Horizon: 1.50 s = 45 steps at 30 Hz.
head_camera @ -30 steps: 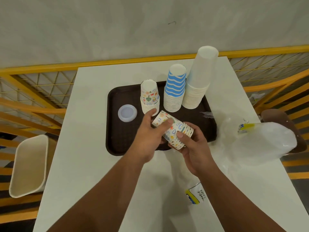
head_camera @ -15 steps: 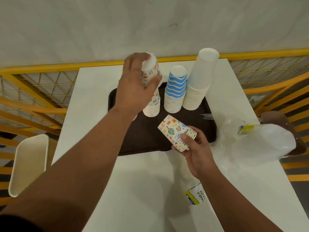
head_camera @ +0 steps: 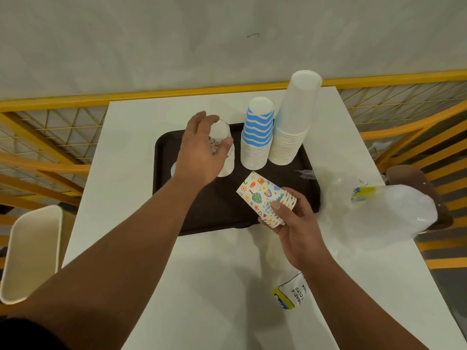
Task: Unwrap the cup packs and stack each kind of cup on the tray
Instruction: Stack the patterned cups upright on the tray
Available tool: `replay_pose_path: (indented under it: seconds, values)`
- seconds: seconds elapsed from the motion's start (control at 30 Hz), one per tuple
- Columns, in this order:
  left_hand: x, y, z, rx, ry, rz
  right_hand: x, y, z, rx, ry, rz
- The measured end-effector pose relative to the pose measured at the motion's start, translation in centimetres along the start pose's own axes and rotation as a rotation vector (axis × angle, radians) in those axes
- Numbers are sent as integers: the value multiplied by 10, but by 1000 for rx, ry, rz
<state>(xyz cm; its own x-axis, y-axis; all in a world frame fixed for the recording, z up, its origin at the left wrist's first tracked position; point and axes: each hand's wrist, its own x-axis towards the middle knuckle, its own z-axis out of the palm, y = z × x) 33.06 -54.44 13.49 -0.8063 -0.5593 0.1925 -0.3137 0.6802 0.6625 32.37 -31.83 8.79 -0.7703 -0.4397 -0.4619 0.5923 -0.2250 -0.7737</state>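
White surface (head_camera: 141, 137) carries our brown tray (head_camera: 217, 210); our left hand (head_camera: 202, 152) spreads its fingers wide over the printed stack (head_camera: 227, 162), our right hand (head_camera: 293, 223) grips printed cups (head_camera: 262, 195) mid-frame.

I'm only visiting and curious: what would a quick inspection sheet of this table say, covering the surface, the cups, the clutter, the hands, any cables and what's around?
Surface: white table with a dark brown tray on it.
Job's things: three upside-down stacks on the tray: patterned stack, blue-striped stack, tall plain white stack. A short patterned bundle is held tilted over the tray.
Clutter: clear plastic wrappers at the table's right edge, a printed wrapper near the front, a white lid mostly hidden.
Hands: left hand over the patterned stack, fingers spread; right hand grips the bundle.
Cables: nothing seen.
Surroundings: yellow railing, white bin, plain wall.
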Motion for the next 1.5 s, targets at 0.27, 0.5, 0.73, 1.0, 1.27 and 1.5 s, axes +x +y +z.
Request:
replay_pose_path:
  seconds: [0.27,0.5,0.73,1.0,1.27,1.5]
  values:
    - [-80,32,7,-951,-292,-568,-3,-5,21,-56,-103,-38]
    - [-64,30,-6,-759,-75,-423,-4,-1,18,-58,-45,-34]
    - [9,42,-43,-27,232,208,-4,2,12,-48,2,-3]
    - [29,1,-1,140,-34,111,-6,1,4,-56,14,-7]
    - [0,10,-5,-49,109,73,-6,-3,5,-37,11,-13]
    - [-85,34,7,-724,-236,-499,-4,0,20,-77,-40,-40]
